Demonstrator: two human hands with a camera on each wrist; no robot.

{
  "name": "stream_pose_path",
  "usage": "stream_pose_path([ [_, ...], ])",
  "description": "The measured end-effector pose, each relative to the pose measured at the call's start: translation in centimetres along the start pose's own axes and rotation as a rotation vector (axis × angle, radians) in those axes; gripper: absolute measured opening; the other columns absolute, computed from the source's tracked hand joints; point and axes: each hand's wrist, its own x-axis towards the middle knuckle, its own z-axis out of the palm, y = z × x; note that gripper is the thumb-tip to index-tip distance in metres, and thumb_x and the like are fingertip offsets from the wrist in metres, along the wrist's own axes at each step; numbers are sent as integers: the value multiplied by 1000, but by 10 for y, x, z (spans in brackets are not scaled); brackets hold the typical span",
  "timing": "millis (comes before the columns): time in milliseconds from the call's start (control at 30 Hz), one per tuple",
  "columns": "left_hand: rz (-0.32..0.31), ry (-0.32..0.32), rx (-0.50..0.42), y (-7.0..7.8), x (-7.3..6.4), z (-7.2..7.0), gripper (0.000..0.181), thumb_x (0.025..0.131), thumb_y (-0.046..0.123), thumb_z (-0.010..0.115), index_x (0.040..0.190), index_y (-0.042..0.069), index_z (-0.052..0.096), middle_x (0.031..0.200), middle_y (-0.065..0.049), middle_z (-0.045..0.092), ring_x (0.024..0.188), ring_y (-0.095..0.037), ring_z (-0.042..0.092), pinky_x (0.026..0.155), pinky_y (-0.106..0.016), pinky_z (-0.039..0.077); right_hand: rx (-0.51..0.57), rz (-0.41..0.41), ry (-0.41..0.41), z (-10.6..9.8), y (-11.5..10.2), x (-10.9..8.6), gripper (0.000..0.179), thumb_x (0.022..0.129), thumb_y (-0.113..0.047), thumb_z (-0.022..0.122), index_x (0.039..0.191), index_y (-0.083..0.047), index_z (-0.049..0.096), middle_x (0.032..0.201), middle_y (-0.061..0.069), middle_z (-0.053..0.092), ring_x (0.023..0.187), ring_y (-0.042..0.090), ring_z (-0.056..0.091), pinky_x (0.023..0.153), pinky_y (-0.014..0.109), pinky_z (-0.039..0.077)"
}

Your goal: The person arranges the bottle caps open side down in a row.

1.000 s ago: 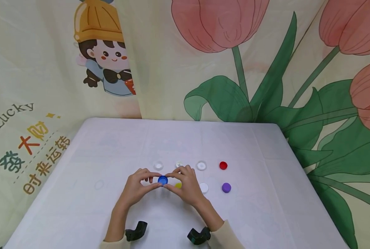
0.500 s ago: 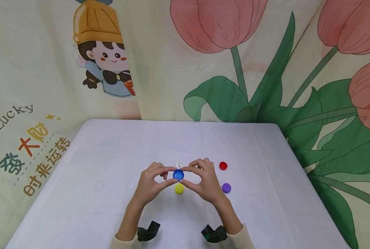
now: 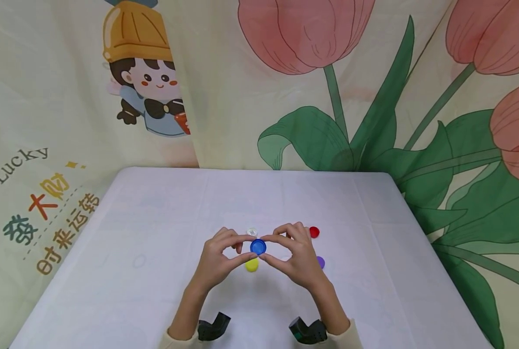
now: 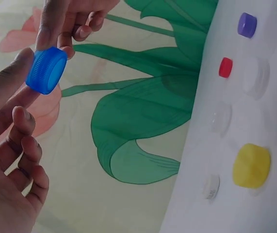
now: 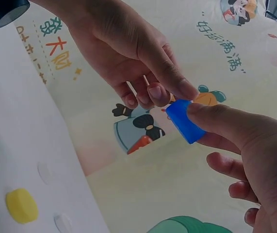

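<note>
A blue bottle cap (image 3: 258, 246) with a ridged side is held up above the white table, its hollow side facing the head camera. My left hand (image 3: 220, 259) pinches its left side between thumb and index finger. From the other side my right hand (image 3: 297, 257) pinches the same cap (image 5: 186, 121) with thumb and index finger. In both wrist views the other fingers are loosely bent. A yellow cap (image 3: 252, 265) lies on the table just below the held cap in the head view, and a small clear-white cap (image 3: 252, 231) sits behind it.
A red cap (image 3: 314, 232) and a purple cap (image 3: 321, 262) lie beside my right hand, the purple partly hidden. White caps (image 4: 257, 77) show in the left wrist view. A patterned cloth (image 3: 224, 97) hangs behind the table (image 3: 172, 203).
Both hands have moved right together with the blue cap, from the left of the yellow cap to above it. My right hand now covers part of the purple cap.
</note>
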Motion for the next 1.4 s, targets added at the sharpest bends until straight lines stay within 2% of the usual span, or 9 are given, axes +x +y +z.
stream_pose_path([
  [100, -27, 23, -9, 10, 1, -2, 31, 62, 7, 80, 91, 5, 70, 61, 1, 49, 67, -15, 44, 65, -23, 30, -9, -10, 12, 0, 1, 0, 31, 71, -40, 73, 97, -24, 70, 93, -9, 54, 89, 6, 37, 70, 28, 34],
  [167, -81, 38, -15, 8, 0, -1, 29, 65, 8, 79, 93, 8, 71, 62, 3, 48, 67, -16, 44, 67, -26, 29, -12, -21, 17, 0, 1, 0, 32, 70, -40, 74, 98, -24, 70, 93, -8, 54, 89, 6, 37, 70, 28, 34],
  [267, -216, 38, -40, -2, -5, 3, 23, 72, 16, 75, 95, 15, 71, 63, 6, 46, 67, -15, 45, 64, -29, 32, -11, -28, 17, 1, 1, 0, 33, 69, -38, 75, 98, -23, 70, 92, -7, 54, 88, 8, 38, 70, 29, 33],
  [367, -360, 1, -93, -11, -9, 6, 16, 77, 29, 70, 91, 23, 72, 63, 6, 47, 68, -15, 46, 60, -28, 35, -13, -27, 10, 0, 1, 1, 33, 68, -37, 76, 98, -23, 70, 93, -7, 54, 88, 9, 38, 71, 29, 32],
  [433, -426, -31, -134, -13, -10, 7, 16, 77, 35, 68, 87, 23, 72, 63, 4, 49, 70, -16, 46, 59, -28, 37, -13, -22, 4, 1, 1, 1, 33, 69, -37, 76, 98, -24, 70, 92, -7, 54, 88, 8, 38, 71, 29, 32],
  [500, -464, -57, -162, -13, -10, 7, 19, 77, 40, 68, 84, 23, 72, 64, 3, 51, 70, -17, 47, 60, -29, 37, -14, -19, 0, 1, 1, 1, 33, 69, -37, 76, 98, -24, 70, 93, -7, 54, 88, 8, 38, 71, 29, 32],
  [833, -517, -110, -180, -12, -8, 8, 22, 75, 43, 68, 80, 23, 72, 63, 2, 52, 69, -17, 47, 59, -28, 35, -9, -27, -4, 3, 2, 0, 33, 69, -38, 76, 98, -24, 70, 92, -7, 55, 87, 8, 37, 71, 29, 31],
  [1400, -524, -85, -207, -16, -9, 11, 24, 74, 43, 70, 82, 21, 72, 64, -1, 50, 70, -19, 46, 57, -29, 34, 13, -4, -18, 8, 8, -3, 35, 70, -37, 75, 99, -21, 69, 92, -6, 55, 89, 10, 39, 72, 31, 34],
])
